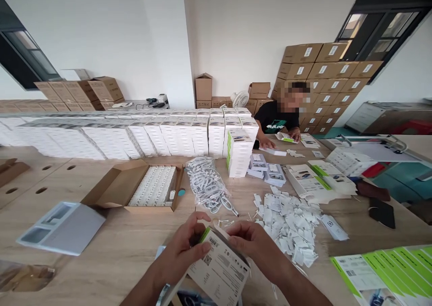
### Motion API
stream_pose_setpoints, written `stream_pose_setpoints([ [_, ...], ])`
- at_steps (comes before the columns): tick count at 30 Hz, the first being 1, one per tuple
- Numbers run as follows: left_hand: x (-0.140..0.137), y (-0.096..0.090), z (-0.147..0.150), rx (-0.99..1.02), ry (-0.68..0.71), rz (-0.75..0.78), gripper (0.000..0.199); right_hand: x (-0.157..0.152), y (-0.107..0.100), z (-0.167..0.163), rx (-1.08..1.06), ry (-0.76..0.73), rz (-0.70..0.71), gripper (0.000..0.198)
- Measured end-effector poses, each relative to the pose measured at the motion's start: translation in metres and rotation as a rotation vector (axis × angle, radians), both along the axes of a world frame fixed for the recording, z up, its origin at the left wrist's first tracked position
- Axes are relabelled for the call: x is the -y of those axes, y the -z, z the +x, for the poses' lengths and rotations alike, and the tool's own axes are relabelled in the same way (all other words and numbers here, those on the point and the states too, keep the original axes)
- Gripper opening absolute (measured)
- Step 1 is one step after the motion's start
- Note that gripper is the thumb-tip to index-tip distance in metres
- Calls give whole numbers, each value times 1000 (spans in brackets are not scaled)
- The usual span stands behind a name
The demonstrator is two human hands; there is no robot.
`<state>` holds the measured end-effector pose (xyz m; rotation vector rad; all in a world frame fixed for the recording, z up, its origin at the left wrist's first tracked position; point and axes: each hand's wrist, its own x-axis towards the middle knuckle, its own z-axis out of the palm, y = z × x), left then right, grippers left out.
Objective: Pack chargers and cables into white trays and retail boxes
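1. both forearms are bare, with no sleeves showing.
2. the left hand [182, 252] and right hand [256, 247] wear no gloves.
3. no rings show on the fingers.

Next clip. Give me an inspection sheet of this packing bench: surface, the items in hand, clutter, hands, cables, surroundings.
Surface: light wooden table, crowded.
Job's things: a small white retail box with a green edge and barcode labels, held over the near table edge.
Clutter: open cardboard carton of white parts, grey tray, pile of small white packets, stack of white boxes, flat green-and-white sleeves.
Hands: left hand grips the box's left side; right hand holds its top flap end.
Cables: heap of bagged white cables at centre.
Surroundings: long rows of stacked white boxes, brown cartons against the wall, a seated co-worker handling boxes, a fan.
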<state>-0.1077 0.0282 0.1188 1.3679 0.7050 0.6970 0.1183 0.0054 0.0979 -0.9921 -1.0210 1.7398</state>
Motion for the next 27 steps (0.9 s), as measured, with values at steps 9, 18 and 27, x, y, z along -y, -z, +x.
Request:
stream_pose_setpoints([
  [9,-8,1,2,3,-35,2,41,0,-7,-11,158,131,198,20],
  [18,-10,14,1,198,-153,-153,22,5,-17,1,215,-51,195,27],
  [27,-11,37,17,274,-263,-177,26,21,7,-1,97,-32,20,47],
])
